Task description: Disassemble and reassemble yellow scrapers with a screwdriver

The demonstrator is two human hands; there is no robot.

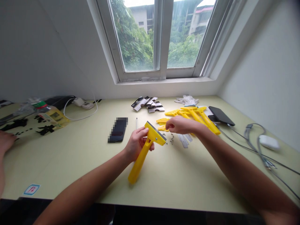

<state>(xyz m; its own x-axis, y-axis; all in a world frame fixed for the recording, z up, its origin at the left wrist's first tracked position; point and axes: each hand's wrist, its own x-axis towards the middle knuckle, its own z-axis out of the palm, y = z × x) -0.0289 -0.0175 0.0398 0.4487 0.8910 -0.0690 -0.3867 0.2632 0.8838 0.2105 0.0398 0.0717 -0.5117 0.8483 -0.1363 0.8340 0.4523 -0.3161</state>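
My left hand (137, 143) grips a yellow scraper (141, 159) by its neck, the wide head with a metal strip and a screw facing up and its handle slanting down to the left. My right hand (179, 125) is over small yellow plates (162, 121), its fingers curled; whatever is between them is hidden. Small screws (172, 139) lie just below it, beside clear flat strips (183, 141). Behind the right wrist are several yellow scraper handles (199, 116). A thin screwdriver (137, 123) lies behind my left hand.
Black-and-white cards (142, 103) and white gloves (187, 100) lie near the window. A phone (117, 130) is left of centre. At right are a black device (221, 115), cables (252, 143) and a white case (269, 142). Far left, another person's hand (7, 140) rests near a bottle (53, 115).
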